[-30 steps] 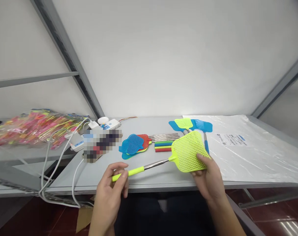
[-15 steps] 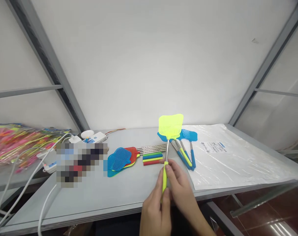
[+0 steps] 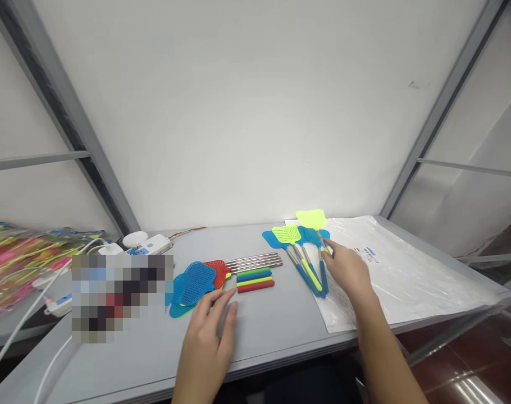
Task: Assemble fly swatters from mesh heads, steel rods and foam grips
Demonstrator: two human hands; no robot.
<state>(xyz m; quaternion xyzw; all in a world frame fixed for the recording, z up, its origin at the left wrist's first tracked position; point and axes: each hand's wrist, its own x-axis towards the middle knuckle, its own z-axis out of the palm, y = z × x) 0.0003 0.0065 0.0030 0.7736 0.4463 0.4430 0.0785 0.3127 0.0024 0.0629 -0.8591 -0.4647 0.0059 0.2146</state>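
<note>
My right hand (image 3: 348, 270) is closed on the handle of a yellow fly swatter (image 3: 311, 219), whose head lies at the back of a small heap of finished swatters (image 3: 305, 259) with blue and yellow handles. Stretched flat over the grey table (image 3: 276, 331), my left hand (image 3: 210, 332) is open and holds nothing. Its fingertips are close to a pile of loose blue, red and yellow swatter heads (image 3: 196, 277). Between the two heaps lie several metal rods (image 3: 255, 260) and coloured handle grips (image 3: 255, 279).
A clear plastic bag sheet (image 3: 411, 269) covers the table's right part. A white power strip (image 3: 151, 244) with cables (image 3: 49, 359) sits at the back left, beside a blurred patch (image 3: 121, 292). Packed colourful items (image 3: 15, 252) lie on the left shelf. Slanted metal frame bars (image 3: 441, 106) rise on both sides.
The yellow swatter went from being held level in both hands to upright, and now rests on the finished heap. My left hand let go and moved left toward the loose heads.
</note>
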